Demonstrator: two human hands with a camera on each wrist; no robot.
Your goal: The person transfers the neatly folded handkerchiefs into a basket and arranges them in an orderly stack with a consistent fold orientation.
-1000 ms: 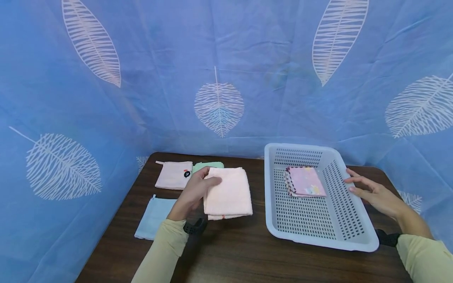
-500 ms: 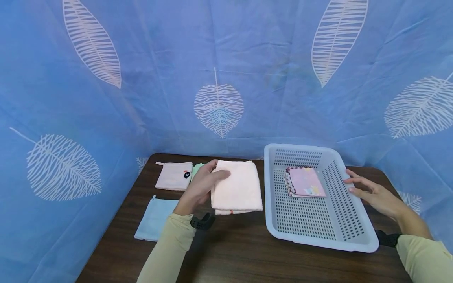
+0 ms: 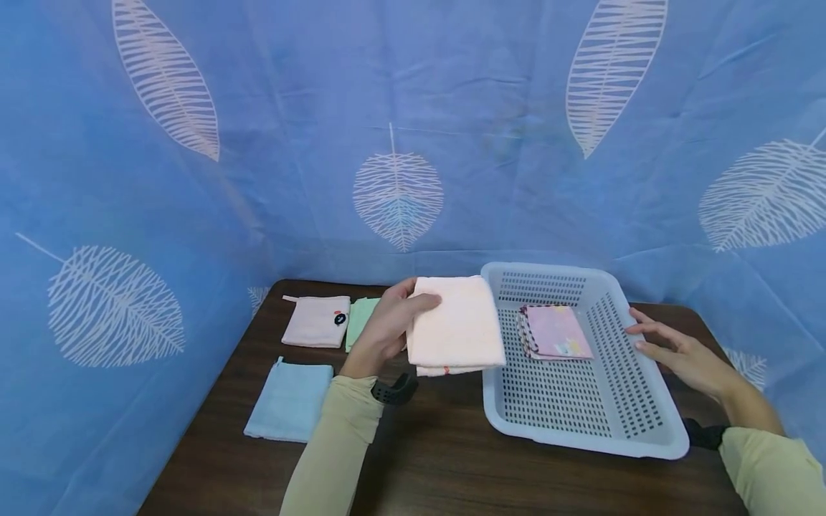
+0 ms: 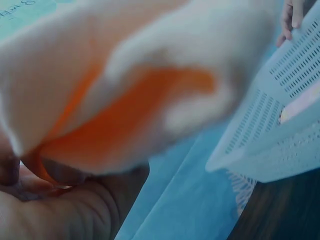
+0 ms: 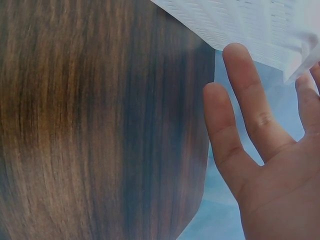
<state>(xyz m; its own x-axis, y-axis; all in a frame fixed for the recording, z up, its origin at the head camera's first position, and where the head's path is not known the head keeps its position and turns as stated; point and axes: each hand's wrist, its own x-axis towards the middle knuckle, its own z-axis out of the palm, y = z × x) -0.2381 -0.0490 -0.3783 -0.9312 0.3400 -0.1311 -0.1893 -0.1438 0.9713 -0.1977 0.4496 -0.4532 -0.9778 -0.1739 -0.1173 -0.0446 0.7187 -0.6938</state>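
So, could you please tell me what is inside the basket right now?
Inside the basket lies a small folded stack, a pink patterned cloth on top. What lies beneath it is covered. The peach towel in the left hand hides the near-left corner.

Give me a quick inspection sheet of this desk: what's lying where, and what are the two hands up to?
Surface: dark wooden table.
Job's things: folded peach towel held over the left rim of the white perforated basket; folded pink patterned cloth inside it.
Clutter: pink cloth, green cloth, light blue cloth on the table.
Hands: left hand grips the towel; right hand rests straight-fingered on the basket's right rim.
Cables: nothing seen.
Surroundings: blue leaf-print curtain.
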